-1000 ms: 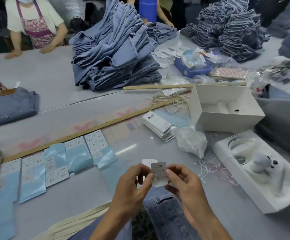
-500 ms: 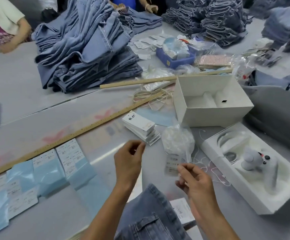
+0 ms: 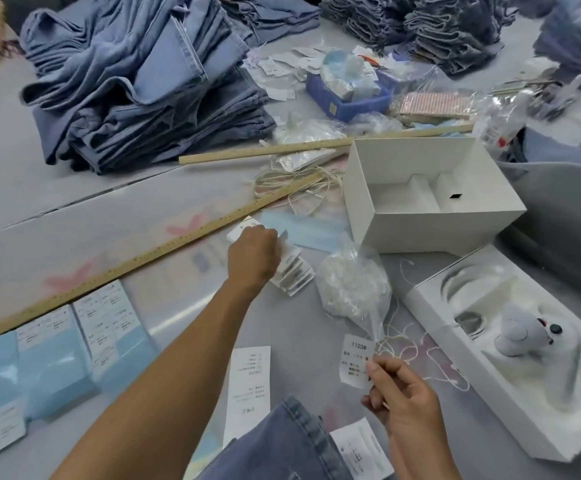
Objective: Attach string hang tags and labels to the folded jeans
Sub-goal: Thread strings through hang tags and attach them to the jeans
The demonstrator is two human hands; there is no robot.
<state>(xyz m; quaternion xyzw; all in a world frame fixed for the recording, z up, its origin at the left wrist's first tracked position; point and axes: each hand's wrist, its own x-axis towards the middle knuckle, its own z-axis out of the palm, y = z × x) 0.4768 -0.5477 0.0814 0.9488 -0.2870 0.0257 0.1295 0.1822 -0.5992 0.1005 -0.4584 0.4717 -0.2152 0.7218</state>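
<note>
Pinching a small white label marked 1103# (image 3: 356, 364) by its lower right edge at lower centre-right, the right hand (image 3: 405, 407) holds it above the folded jeans (image 3: 282, 448) at bottom centre, while the left hand (image 3: 254, 256), fingers curled, grips the stack of hang tags (image 3: 294, 271) mid-frame.
</note>
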